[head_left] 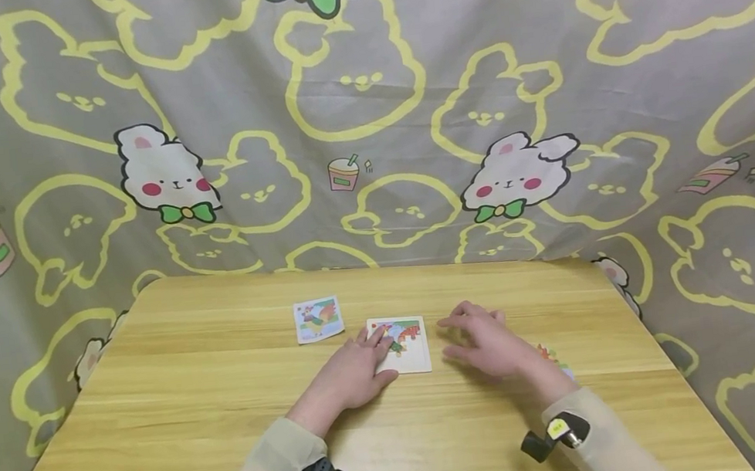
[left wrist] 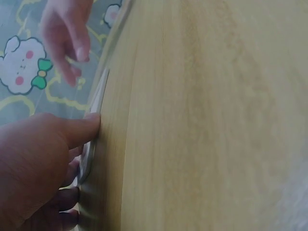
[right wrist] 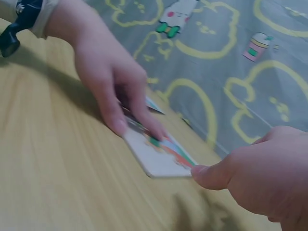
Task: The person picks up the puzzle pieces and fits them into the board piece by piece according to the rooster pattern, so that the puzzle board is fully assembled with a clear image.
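Note:
A small square puzzle board (head_left: 417,355) lies on the table, its picture of red, green and yellow pieces filling the top and left while white backing shows at lower right. My left hand (head_left: 354,374) holds it at the left side, thumb along the near-left edge and fingertips over the picture. In the left wrist view the board (left wrist: 98,98) appears nearly edge-on beside the thumb. Just right of the board hovers my right hand (head_left: 487,339), fingers loosely bent, nothing visible in them. Beneath the right forearm, colourful pieces (head_left: 545,354) are partly hidden.
A square picture card (head_left: 318,320) with a colourful bird lies beyond the left hand, left of the board. The wooden table (head_left: 228,400) ends at a patterned grey curtain (head_left: 244,227) behind and at both sides.

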A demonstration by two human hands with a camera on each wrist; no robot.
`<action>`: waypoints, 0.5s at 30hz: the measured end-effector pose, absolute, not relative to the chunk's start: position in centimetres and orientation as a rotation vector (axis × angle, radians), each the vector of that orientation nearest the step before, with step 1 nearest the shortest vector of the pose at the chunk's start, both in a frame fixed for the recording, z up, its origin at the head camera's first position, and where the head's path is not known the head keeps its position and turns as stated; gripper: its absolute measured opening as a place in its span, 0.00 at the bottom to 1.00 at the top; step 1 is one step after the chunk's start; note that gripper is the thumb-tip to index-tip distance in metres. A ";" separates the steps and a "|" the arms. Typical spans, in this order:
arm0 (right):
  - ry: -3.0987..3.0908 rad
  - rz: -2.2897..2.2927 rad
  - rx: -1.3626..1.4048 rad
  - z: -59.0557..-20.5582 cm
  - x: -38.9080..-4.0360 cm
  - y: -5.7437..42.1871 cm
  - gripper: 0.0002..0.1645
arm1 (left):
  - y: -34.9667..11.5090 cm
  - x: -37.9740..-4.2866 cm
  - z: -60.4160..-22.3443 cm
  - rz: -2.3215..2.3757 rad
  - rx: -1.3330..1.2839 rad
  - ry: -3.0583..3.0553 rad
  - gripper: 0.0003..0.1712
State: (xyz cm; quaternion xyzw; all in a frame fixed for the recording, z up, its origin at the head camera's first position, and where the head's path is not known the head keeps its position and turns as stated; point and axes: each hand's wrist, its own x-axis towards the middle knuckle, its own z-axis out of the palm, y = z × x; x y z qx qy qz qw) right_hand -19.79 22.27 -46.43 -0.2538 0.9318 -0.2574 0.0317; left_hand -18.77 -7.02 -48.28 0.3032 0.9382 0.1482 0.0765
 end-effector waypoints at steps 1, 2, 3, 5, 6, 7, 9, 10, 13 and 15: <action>2.867 -0.801 -0.767 -46.4 -19.7 22.9 0.31 | -7.0 -18.7 -48.3 0.448 0.909 2.809 0.38; 2.863 -0.806 -0.752 -46.3 -19.6 23.6 0.32 | -7.0 -18.7 -48.3 0.453 0.910 2.807 0.38; 2.866 -0.809 -0.741 -46.2 -19.5 24.2 0.32 | -7.0 -18.7 -48.3 0.453 0.909 2.806 0.38; 2.870 -0.814 -0.728 -46.0 -19.2 25.4 0.32 | -7.0 -18.7 -48.3 0.450 0.908 2.807 0.38; 2.871 -0.815 -0.725 -45.9 -19.1 26.0 0.33 | -6.9 -18.7 -48.3 0.446 0.905 2.807 0.38; 2.874 -0.818 -0.721 -45.8 -19.0 26.5 0.33 | -6.9 -18.7 -48.3 0.442 0.907 2.809 0.38; 2.882 -0.824 -0.718 -45.7 -18.7 27.4 0.34 | -7.0 -18.8 -48.3 0.436 0.905 2.811 0.38; 2.883 -0.827 -0.717 -45.6 -18.5 27.8 0.34 | -6.9 -18.8 -48.3 0.436 0.906 2.812 0.38; 2.889 -0.836 -0.715 -45.5 -18.2 29.0 0.33 | -6.9 -18.8 -48.3 0.442 0.903 2.813 0.38; 2.892 -0.839 -0.712 -45.5 -18.1 29.8 0.33 | -6.9 -18.9 -48.4 0.439 0.902 2.813 0.38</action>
